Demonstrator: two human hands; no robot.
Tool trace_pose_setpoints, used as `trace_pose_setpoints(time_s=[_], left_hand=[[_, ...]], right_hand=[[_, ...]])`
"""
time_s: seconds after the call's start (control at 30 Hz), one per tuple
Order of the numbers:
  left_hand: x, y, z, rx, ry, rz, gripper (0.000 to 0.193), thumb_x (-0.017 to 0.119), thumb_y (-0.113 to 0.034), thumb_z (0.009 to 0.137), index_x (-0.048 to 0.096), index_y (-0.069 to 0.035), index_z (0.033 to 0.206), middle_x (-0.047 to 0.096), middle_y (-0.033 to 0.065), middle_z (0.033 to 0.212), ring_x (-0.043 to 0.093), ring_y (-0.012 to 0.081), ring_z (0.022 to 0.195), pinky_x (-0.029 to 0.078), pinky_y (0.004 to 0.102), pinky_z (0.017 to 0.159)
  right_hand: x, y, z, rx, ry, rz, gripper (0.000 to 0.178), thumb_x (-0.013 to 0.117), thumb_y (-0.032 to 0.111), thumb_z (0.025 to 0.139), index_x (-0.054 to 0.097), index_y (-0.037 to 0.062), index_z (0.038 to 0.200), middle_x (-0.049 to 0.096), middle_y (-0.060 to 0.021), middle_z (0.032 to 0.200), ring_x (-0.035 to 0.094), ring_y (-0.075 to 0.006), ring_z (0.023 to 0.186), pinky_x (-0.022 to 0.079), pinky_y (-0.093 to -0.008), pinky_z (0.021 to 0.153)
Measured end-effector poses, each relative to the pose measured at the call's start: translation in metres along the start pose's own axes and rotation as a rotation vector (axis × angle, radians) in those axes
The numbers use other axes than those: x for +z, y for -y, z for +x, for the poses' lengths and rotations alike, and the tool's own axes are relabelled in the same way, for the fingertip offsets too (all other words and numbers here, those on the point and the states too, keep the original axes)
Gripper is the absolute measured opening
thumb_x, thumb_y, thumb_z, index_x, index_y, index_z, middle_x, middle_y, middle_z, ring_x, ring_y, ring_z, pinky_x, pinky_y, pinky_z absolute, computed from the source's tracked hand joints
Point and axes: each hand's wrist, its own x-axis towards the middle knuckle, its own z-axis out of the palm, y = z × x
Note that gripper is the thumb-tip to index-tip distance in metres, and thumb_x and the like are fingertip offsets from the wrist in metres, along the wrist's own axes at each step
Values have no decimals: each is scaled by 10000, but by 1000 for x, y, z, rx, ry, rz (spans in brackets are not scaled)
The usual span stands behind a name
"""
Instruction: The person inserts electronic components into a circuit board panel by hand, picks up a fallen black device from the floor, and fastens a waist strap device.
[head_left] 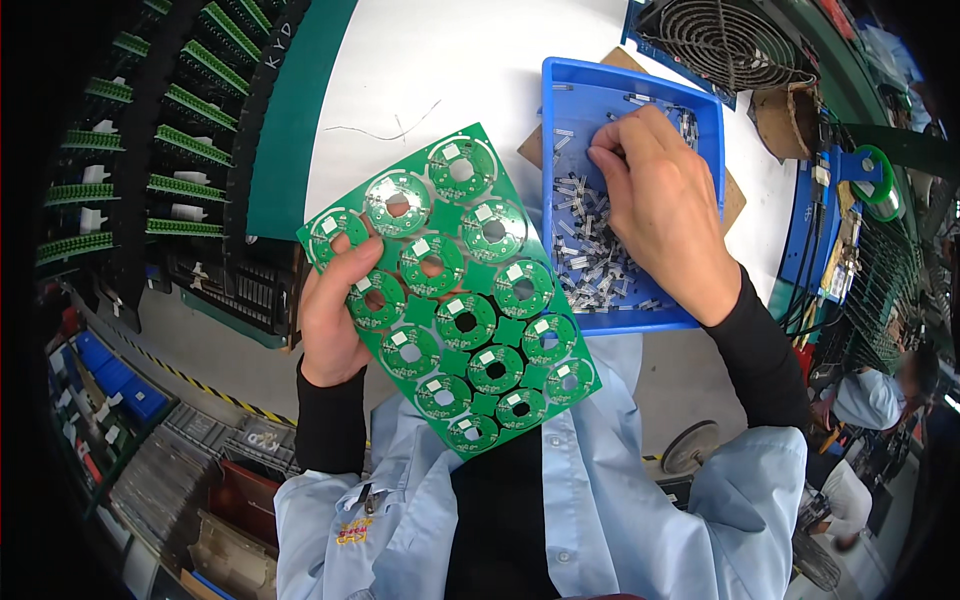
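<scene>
"From the head view, what have you got?"

"My left hand point(335, 310) clamps the green panel point(452, 290) by its left edge, thumb on top, just left of the blue tray point(625, 322)."

"And the right hand point(665, 195)?"

"Over the tray, fingertips bunched nearly together; I can't tell whether they hold anything."

"How far along?"

"White blocks point(452, 152) sit on the panel. I make out none of the small clear-and-dark parts point(595, 270) there; plenty lie loose, so I'd judge it early."

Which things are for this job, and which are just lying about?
Seemingly for the job:
green circuit board, in the left hand
blue bin, right hand over it
little parts inside

Seemingly just about:
round grille
green spool
</scene>
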Motion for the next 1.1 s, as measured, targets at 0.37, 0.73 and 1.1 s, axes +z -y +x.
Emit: trace_pose_setpoints(time_s=[0.37,0.73,1.1], left_hand=[[-8,0,-2,-2,86,-4,391,447,-149,975,497,45,1311,648,181,1171,687,249,999,572,380,858],[-4,-3,-10,38,88,-28,412,462,-155,972,493,50,1327,636,190,1198,685,256,997,567,387,869],[35,-10,-14,-12,159,-24,476,478,-171,952,465,57,1369,600,198,1278,663,262,1063,553,376,904]], right_hand=[[-24,-22,19,-280,62,32,124,683,-4,799,679,22,921,597,-89,971,609,-295,941,516,-395,745],[-28,-9,21,-309,256,-67,194,636,-30,803,585,-4,988,587,-133,903,589,-330,876,504,-396,753],[-55,36,-23,212,52,997,121,609,-9,948,593,-60,1057,619,-92,997,553,-117,830,442,-231,728]])
